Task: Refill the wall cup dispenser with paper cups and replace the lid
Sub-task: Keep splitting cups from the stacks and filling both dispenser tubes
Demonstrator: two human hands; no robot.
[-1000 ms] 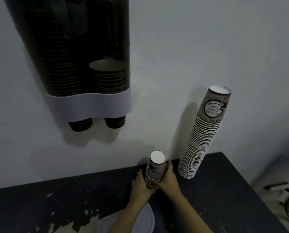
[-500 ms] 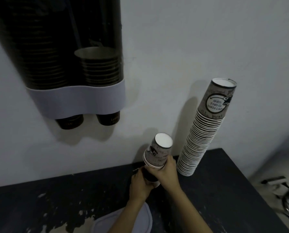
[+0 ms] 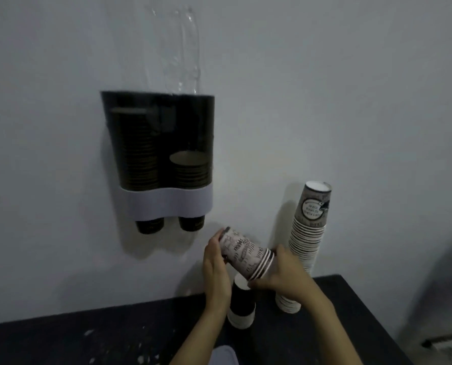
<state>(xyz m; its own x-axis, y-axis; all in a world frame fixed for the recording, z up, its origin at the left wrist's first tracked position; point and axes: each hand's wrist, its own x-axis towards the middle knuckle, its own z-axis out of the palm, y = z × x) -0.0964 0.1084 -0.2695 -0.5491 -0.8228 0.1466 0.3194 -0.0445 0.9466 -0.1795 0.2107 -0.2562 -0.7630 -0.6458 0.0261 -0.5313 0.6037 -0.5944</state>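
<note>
A dark two-tube cup dispenser (image 3: 164, 201) with a pale band hangs on the wall, open at the top. Its left tube is nearly full; its right tube holds a short stack. I hold a small stack of patterned paper cups (image 3: 245, 254) tilted on its side above the table. My left hand (image 3: 215, 267) grips its closed base end and my right hand (image 3: 285, 275) grips its rim end. Below them a short dark stack of cups (image 3: 242, 306) stands on the table. The pale lid (image 3: 223, 355) lies at the bottom edge.
A tall leaning stack of upside-down paper cups (image 3: 307, 241) rests against the wall on the black table (image 3: 114, 338), right of my hands. The table's right edge drops off near a dim floor area with metal parts (image 3: 440, 343).
I lifted the small patterned stack off the dark cups and turned it from upright to sideways. The view has risen and pulled back, showing the whole dispenser.
</note>
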